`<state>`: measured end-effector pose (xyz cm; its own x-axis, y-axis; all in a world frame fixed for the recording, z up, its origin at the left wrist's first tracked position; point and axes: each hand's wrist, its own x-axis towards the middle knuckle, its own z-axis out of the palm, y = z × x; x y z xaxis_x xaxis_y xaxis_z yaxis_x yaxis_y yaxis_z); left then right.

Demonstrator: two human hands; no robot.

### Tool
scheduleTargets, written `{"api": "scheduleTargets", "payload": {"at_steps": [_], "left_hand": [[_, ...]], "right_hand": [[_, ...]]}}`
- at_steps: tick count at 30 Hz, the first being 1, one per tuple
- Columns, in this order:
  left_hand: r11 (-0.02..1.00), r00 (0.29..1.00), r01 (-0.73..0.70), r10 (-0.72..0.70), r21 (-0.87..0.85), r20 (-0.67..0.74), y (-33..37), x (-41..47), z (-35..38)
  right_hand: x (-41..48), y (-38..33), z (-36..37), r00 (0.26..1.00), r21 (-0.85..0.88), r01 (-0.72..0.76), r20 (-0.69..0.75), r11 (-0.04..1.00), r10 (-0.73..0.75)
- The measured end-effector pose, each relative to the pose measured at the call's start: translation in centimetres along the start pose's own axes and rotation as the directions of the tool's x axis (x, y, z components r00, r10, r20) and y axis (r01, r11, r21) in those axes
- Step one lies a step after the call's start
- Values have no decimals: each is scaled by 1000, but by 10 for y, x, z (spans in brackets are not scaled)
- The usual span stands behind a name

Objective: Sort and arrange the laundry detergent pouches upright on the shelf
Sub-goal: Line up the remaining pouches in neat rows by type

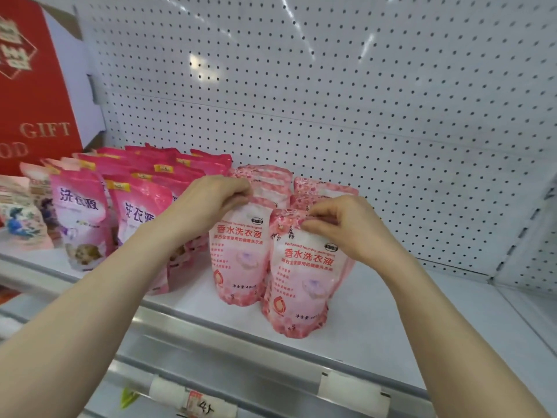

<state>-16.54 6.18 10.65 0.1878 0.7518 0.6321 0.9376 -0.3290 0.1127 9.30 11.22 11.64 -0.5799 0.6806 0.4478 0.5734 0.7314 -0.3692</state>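
Two light pink floral detergent pouches stand upright near the front of the white shelf. My left hand pinches the top edge of the left pouch. My right hand pinches the top of the right pouch, which stands closest to the shelf edge. More floral pouches stand in rows behind them. To the left, several darker pink pouches stand upright in rows.
A red gift box stands at the far left, with other patterned packs in front of it. White pegboard backs the shelf. Price tag holders hang on the front rail. Bare shelf surface lies to the right.
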Motion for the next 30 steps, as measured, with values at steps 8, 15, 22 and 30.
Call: {"api": "scheduleTargets", "payload": {"at_steps": [8,15,22,30], "left_hand": [[1000,999,9,-8,-23,41,-7,-2,-5],[999,994,25,-22,-25,111,-9,4,-3],[998,999,49,-48,-30,13,-13,44,-13],[994,912,97,-111,55,395,-39,96,13]], "right_hand": [[2,7,-5,998,-39,26,-62,999,-29],[4,5,-11,999,-24,46,17,999,-45],[37,35,-37,994,-59,-87,-75,994,82],[68,66,-24,971,-246,-206,71,947,230]]}}
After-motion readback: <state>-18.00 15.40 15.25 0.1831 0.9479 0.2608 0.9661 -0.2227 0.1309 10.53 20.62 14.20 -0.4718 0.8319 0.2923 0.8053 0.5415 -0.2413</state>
